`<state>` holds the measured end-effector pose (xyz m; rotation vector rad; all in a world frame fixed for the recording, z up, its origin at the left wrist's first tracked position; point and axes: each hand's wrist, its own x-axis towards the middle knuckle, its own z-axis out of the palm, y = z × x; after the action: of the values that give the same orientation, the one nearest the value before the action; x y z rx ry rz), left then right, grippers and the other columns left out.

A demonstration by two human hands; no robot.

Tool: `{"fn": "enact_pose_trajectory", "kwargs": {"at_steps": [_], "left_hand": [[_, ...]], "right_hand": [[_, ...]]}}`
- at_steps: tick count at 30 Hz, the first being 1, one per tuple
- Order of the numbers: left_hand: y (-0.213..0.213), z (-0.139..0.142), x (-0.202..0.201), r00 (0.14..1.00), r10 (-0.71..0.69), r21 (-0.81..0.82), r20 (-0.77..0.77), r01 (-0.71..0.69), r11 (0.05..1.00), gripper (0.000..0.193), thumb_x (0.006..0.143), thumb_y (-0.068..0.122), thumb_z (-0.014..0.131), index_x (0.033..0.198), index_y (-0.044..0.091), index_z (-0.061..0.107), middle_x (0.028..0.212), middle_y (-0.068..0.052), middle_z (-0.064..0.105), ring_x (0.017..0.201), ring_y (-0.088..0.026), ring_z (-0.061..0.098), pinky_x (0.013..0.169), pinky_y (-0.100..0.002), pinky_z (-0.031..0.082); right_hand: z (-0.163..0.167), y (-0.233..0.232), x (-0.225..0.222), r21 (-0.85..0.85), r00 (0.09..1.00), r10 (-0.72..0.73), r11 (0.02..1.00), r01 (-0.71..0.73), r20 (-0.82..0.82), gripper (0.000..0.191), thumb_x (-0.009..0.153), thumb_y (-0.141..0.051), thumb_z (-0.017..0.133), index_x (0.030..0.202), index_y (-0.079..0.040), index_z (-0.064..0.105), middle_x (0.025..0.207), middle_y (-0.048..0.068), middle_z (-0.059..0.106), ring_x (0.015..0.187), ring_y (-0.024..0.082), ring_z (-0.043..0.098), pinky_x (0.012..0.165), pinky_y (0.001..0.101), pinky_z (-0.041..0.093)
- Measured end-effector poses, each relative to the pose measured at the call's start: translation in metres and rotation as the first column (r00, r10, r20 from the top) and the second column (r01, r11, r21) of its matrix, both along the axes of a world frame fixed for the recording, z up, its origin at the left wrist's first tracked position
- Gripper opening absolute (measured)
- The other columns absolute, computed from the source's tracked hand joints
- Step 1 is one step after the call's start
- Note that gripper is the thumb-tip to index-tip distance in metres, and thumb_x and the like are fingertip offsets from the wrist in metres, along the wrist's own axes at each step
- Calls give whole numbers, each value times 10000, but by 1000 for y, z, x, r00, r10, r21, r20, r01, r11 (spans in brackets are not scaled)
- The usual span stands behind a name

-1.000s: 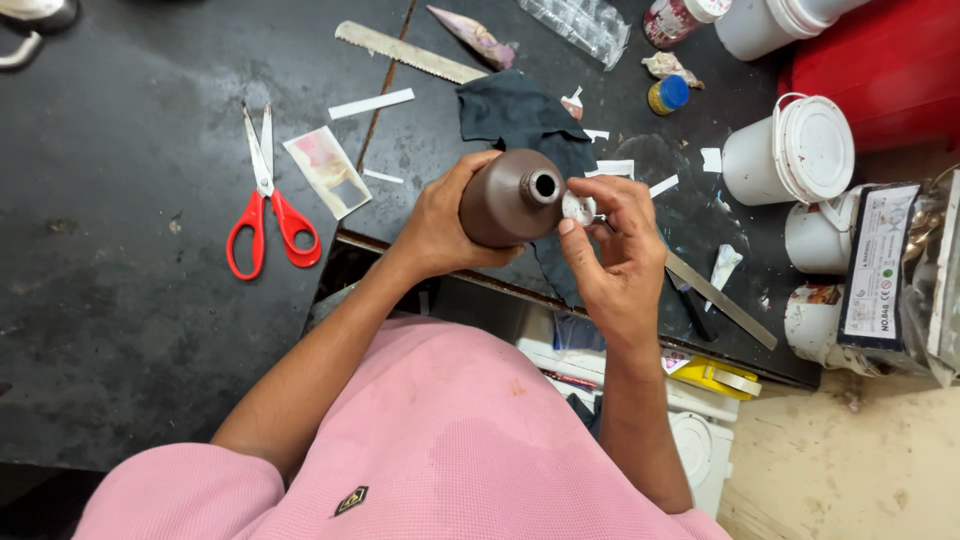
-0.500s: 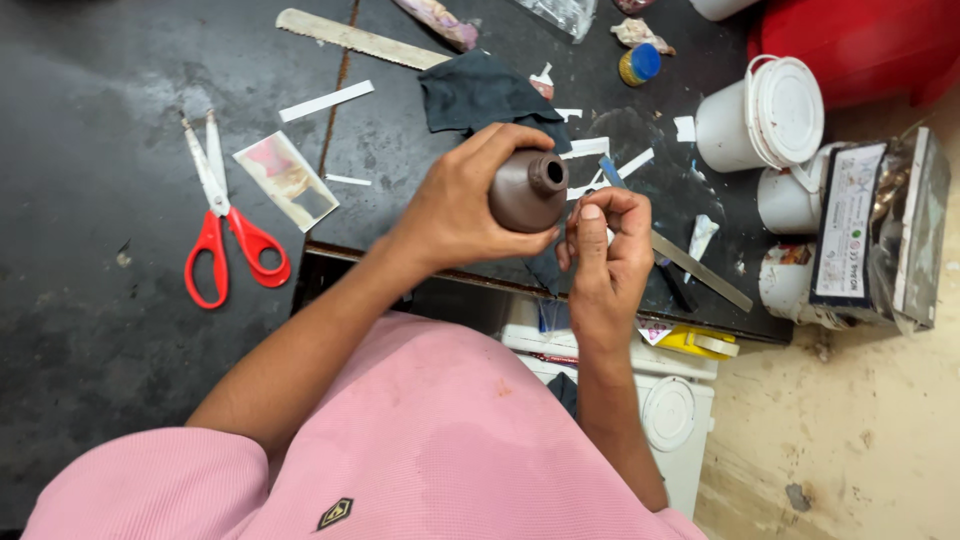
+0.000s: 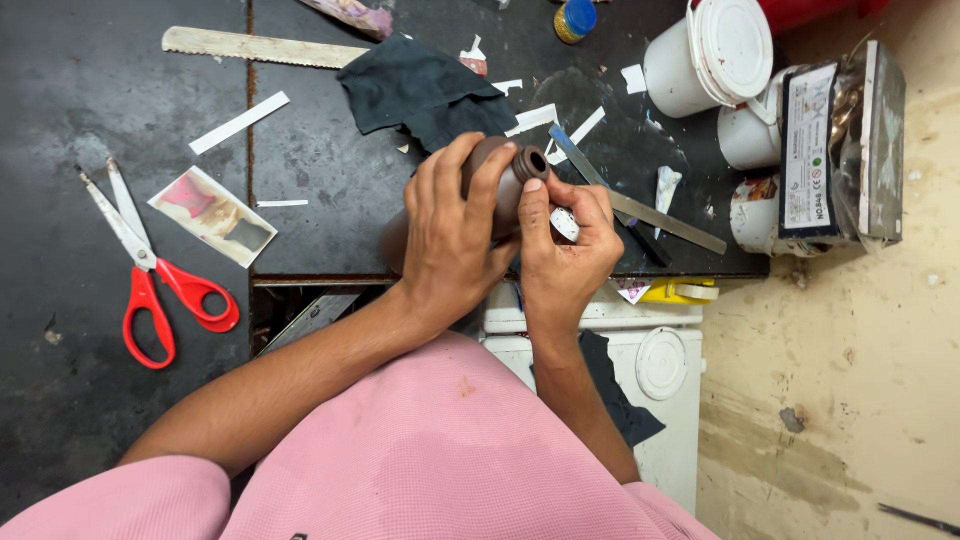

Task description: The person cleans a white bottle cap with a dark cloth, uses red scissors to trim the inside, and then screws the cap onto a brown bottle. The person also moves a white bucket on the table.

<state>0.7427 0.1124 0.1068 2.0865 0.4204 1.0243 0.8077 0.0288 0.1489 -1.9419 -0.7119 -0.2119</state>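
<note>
My left hand [image 3: 455,235] is wrapped around a small brown clay bottle [image 3: 508,178] with a narrow neck, holding it tilted over the near edge of the dark table [image 3: 320,170]. My right hand [image 3: 565,250] presses against the bottle's side just below the neck, thumb up on the clay, with a small white piece pinched under its fingers. The bottle's lower body is hidden under my left palm.
Red-handled scissors [image 3: 150,280] lie at the left beside a small picture card [image 3: 212,215]. A dark cloth [image 3: 420,90], paper strips, a saw blade [image 3: 255,46] and a metal ruler [image 3: 640,205] lie behind the hands. White tubs [image 3: 710,55] and a packet [image 3: 835,140] stand at the right.
The bottle has been turned from mouth-up to lying on its side, neck pointing right. My right hand has closed in against it. The view has shifted right and down.
</note>
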Motion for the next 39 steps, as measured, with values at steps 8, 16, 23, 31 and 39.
{"fn": "enact_pose_trajectory", "kwargs": {"at_steps": [8, 16, 23, 31, 39], "left_hand": [[3, -18, 3, 999, -23, -20, 40, 24, 1000, 811, 811, 137, 894, 1451, 94, 397, 1414, -242, 383, 1303, -437, 500, 1092, -555, 455], [-2, -26, 3, 998, 35, 4, 57, -35, 999, 690, 957, 147, 814, 1478, 89, 366, 1427, -264, 357, 1292, -445, 505, 1061, -548, 483], [-6, -28, 4, 997, 61, 31, 42, -62, 998, 674, 979, 170, 790, 1475, 92, 341, 1428, -266, 335, 1295, -449, 486, 1055, -556, 469], [-4, -26, 5, 996, 73, -26, 44, -72, 997, 795, 849, 105, 875, 1445, 92, 350, 1419, -246, 349, 1289, -424, 522, 1050, -527, 495], [3, -20, 4, 994, 51, -61, 99, -45, 997, 893, 831, 248, 981, 1425, 88, 334, 1498, -247, 376, 1350, -426, 546, 1096, -503, 544]], "right_hand": [[-8, 4, -10, 25, 998, -9, 1000, 7, 69, 151, 989, -53, 731, 1080, 67, 728, 1001, 61, 590, 927, 129, 582, 853, 264, 522], [-12, 14, -15, 26, 978, -68, 998, 64, 197, 85, 948, 6, 729, 1002, 70, 713, 956, 79, 592, 852, 138, 586, 742, 281, 514], [-9, 17, -16, 10, 942, -104, 994, 106, 320, 54, 889, 37, 756, 897, 51, 705, 883, 84, 611, 745, 162, 604, 664, 287, 489], [-15, 8, -5, 90, 986, 9, 996, -25, 169, 67, 1003, -22, 716, 995, 43, 730, 946, 55, 617, 816, 132, 605, 720, 277, 499], [-27, -12, 8, 621, 799, 523, 741, -255, -296, 253, 1036, 61, 589, 1223, -43, 453, 1159, 103, 555, 928, 90, 529, 786, 251, 497]]}}
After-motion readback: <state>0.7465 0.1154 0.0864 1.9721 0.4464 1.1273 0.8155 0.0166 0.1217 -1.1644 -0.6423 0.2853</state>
